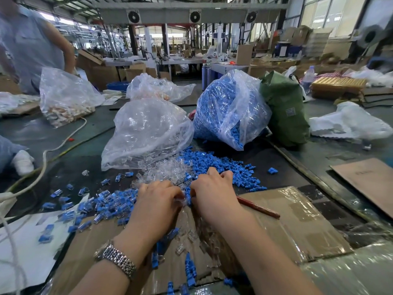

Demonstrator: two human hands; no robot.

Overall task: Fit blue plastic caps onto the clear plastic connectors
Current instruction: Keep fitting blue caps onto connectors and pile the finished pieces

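Head view: blue caps (pixel 214 116) inside clear bag (pixel 244 107), table-top.

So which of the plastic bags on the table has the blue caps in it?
The clear bag right of centre, beside the green bag; the other clear bags look colourless or pale inside.

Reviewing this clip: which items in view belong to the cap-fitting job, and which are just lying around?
Job: loose blue caps; clear connectors; bag of blue caps; capped pieces; left hand; right hand.

Lying about: green bag; red pencil; white cord; cardboard sheet.
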